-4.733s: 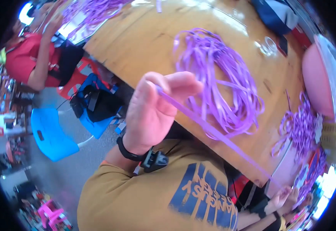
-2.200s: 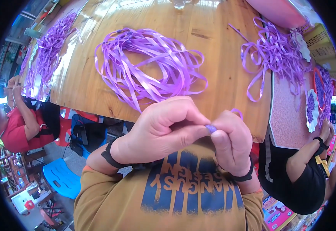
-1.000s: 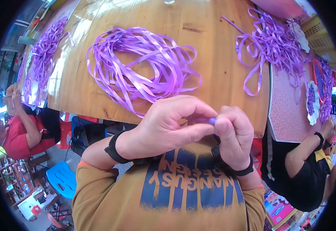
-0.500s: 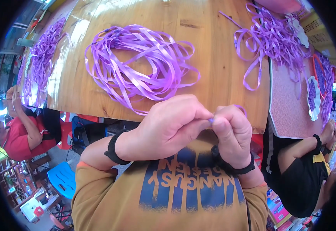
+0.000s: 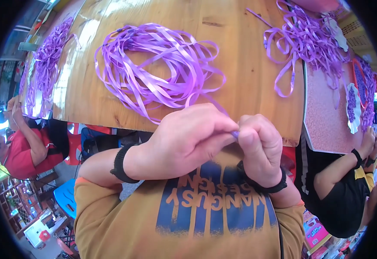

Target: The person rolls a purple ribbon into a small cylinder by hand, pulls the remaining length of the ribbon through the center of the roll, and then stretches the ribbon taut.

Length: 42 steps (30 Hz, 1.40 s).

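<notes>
Purple ribbon end (image 5: 235, 134) was pinched between both hands, off the near right side of the ribbon coil (image 5: 188, 77) – only a short bit of it showed at the fingertips. The left hand (image 5: 188, 138), just nearer the person than the coil, gripped the end between thumb and forefinger. The right hand (image 5: 262, 146), nearer and to the coil's right, had its fingers curled and its thumb pressed to the same end. A strip passed from the coil's near edge behind the left hand; whether it joined the pinched end could not be told.

Under the coil lay the wooden table (image 5: 249, 86). Well to the coil's right sat a looser ribbon tangle (image 5: 311, 43) and, farther out, a white wavy-edged tray (image 5: 357, 123) with purple pieces. Well to its left hung another ribbon heap (image 5: 50, 54) – beside it, nearer, a person in a red shirt (image 5: 22, 151).
</notes>
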Motion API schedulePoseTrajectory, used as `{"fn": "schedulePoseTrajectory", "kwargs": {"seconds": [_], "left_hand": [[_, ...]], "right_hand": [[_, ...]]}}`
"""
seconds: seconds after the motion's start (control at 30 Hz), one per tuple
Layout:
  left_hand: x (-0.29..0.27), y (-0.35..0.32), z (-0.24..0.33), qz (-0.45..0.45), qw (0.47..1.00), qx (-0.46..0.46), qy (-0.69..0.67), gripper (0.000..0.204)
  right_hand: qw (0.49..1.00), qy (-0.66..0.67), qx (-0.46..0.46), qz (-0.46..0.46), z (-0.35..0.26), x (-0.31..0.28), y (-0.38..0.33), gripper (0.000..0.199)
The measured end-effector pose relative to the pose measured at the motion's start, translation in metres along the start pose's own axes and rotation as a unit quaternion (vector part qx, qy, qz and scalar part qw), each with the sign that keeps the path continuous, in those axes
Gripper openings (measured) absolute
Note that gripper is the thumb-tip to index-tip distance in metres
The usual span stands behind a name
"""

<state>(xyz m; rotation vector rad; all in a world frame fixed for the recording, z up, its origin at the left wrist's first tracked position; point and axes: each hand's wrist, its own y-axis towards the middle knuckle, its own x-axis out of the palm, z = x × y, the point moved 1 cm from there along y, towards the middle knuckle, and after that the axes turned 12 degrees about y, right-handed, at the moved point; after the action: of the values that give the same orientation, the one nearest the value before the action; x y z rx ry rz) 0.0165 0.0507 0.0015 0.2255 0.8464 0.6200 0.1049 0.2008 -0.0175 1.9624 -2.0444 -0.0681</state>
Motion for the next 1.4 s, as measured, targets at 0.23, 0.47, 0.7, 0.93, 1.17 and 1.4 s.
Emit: {"fn": "schedulePoseTrajectory", "kwargs": {"seconds": [0.23, 0.47, 0.7, 0.93, 1.17, 1.4], "left_hand": [[-0.007, 0.003, 0.007, -0.128, 0.84, -0.382, -0.364, 0.014], [-0.004, -0.003, 0.007, -0.106, 0.872, -0.324, -0.35, 0.015], [0.002, -0.005, 0.001, -0.056, 0.931, -0.234, -0.274, 0.009], [-0.001, 0.004, 0.0, -0.023, 0.997, -0.049, -0.063, 0.014], [0.007, 0.001, -0.001, 0.064, 0.996, 0.057, 0.012, 0.019], [0.013, -0.003, 0.001, 0.068, 0.988, 0.09, 0.106, 0.021]], "right_hand": [[0.999, -0.022, -0.012, 0.045, 0.006, 0.001, -0.005, 0.014], [0.998, 0.016, -0.008, 0.068, 0.006, 0.002, -0.006, 0.015], [0.997, 0.021, 0.011, 0.069, 0.006, 0.004, -0.007, 0.018], [0.998, -0.012, 0.002, 0.065, 0.005, 0.005, -0.006, 0.02], [0.994, -0.078, -0.051, 0.065, 0.004, 0.008, -0.004, 0.018], [0.991, -0.078, -0.084, 0.064, -0.004, 0.005, 0.0, 0.017]]}}
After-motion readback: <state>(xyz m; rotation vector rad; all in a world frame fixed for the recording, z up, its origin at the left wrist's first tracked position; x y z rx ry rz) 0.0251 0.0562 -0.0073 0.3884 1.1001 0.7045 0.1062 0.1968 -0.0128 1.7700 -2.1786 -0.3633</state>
